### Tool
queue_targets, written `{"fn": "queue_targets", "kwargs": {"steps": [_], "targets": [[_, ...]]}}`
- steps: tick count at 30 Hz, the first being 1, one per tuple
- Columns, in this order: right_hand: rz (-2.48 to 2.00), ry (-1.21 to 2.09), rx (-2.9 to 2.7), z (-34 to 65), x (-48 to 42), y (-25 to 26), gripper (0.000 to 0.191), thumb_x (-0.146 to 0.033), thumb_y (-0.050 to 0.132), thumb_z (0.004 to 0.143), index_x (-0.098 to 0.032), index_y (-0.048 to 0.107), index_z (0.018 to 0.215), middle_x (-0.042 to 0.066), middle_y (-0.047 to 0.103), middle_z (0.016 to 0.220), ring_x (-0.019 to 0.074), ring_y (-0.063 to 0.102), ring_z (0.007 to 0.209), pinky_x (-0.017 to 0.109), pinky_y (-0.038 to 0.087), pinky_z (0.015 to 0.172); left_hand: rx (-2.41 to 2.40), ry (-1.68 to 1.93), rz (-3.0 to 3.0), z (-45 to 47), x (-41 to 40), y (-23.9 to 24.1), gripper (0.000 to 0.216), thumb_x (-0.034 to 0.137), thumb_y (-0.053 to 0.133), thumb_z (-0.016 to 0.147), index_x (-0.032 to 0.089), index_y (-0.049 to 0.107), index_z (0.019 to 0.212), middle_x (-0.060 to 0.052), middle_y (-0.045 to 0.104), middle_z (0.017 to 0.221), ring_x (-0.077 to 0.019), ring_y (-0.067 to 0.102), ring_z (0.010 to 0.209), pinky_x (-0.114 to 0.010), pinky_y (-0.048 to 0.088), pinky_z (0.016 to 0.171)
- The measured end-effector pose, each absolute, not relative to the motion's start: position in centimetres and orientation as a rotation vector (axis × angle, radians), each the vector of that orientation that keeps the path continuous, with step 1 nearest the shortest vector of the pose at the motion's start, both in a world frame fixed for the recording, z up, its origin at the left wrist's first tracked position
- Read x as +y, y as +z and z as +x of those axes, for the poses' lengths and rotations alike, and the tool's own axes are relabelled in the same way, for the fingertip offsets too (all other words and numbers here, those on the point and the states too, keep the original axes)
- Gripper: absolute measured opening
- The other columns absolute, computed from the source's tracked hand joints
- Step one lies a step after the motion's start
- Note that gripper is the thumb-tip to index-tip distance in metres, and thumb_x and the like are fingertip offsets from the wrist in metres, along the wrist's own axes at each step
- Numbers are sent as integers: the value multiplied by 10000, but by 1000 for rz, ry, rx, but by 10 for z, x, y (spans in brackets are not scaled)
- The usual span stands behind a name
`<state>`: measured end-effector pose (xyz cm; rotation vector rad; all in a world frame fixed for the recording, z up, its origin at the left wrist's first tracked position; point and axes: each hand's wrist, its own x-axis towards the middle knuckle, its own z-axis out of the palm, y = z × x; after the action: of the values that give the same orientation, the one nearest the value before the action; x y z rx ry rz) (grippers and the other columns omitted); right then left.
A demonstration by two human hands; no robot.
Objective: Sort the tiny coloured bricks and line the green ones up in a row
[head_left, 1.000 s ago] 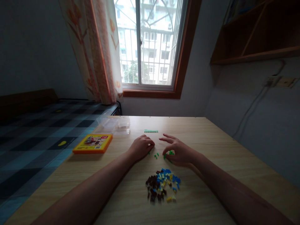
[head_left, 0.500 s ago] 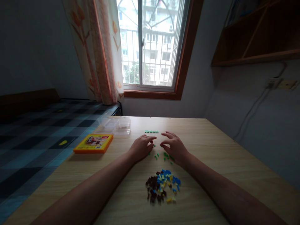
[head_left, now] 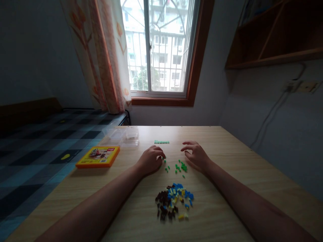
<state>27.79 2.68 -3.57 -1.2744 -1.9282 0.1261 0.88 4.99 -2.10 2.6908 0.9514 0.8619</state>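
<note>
My left hand rests low over the table, its fingers curled and the index finger and thumb closed around a small green toy brick. A few loose green bricks lie just to its right. To the right, my right hand is open, fingers apart with nothing between them. Between the hands and nearest the right one is a loose cluster of green bricks. Beyond both hands, several green pieces stand in a neat row.
Nearer me is a mixed heap of brown, blue, yellow and cream bricks. At the left lie a yellow-orange box and clear plastic trays. A bed adjoins the wooden table on the left; a window is behind.
My right hand has drawn away to the right, uncovering the green cluster. My left index finger has bent down toward the thumb at a green brick. The view has shifted slightly.
</note>
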Motion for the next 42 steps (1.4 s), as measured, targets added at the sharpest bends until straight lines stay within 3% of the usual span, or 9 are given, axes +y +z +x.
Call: {"fn": "queue_targets", "kwargs": {"steps": [2, 5, 10, 13, 21, 30, 42], "targets": [[-1278, 277, -1912, 286, 27, -32, 205, -179, 594, 780, -211, 777, 867, 67, 727, 930, 212, 640, 852, 377, 510, 824, 898, 849, 2694, 9, 49, -20, 258, 61, 575, 716, 226, 754, 801, -41, 701, 906, -196, 587, 910, -321, 486, 866], [-1280, 615, -1892, 297, 24, -24, 233, -320, 640, 795, -170, 771, 917, 40, 706, 756, 159, 584, 653, 285, 470, 630, 851, 811, 2728, 9, 46, -17, 176, 149, 607, 776, 224, 760, 817, -56, 692, 918, -199, 580, 912, -324, 482, 863], [-1252, 1189, -1948, 307, 16, -15, 307, -403, 742, 722, -143, 773, 883, 25, 693, 716, 131, 564, 630, 232, 406, 567, 861, 738, 2754, 10, 44, -14, 174, 191, 605, 815, 236, 774, 823, -57, 693, 919, -199, 573, 910, -322, 476, 861], [-1218, 1336, -1989, 307, 16, -13, 315, -389, 776, 685, -133, 778, 868, 37, 707, 733, 129, 573, 647, 228, 412, 590, 856, 747, 2760, 9, 46, -16, 171, 199, 604, 827, 232, 771, 826, -56, 690, 920, -198, 572, 909, -322, 479, 857], [-1246, 1259, -2105, 302, 19, -20, 330, -382, 762, 691, -121, 793, 890, 44, 694, 692, 129, 545, 618, 225, 377, 559, 864, 794, 2774, 9, 49, -18, 141, 222, 611, 846, 208, 749, 823, -60, 688, 916, -210, 574, 916, -345, 483, 859], [-1195, 1193, -2069, 297, 20, -25, 330, -389, 739, 711, -122, 797, 897, 95, 750, 816, 174, 619, 706, 258, 446, 649, 847, 891, 2815, 9, 52, -24, 152, 237, 616, 879, 238, 767, 896, -57, 679, 928, -197, 581, 900, -336, 492, 833], [-1233, 1050, -2159, 289, 15, -24, 325, -398, 707, 753, -129, 801, 909, 53, 696, 688, 135, 542, 605, 231, 378, 552, 843, 873, 2866, 8, 49, -22, 190, 297, 599, 897, 229, 756, 814, -54, 663, 899, -192, 582, 874, -327, 487, 797]]}}
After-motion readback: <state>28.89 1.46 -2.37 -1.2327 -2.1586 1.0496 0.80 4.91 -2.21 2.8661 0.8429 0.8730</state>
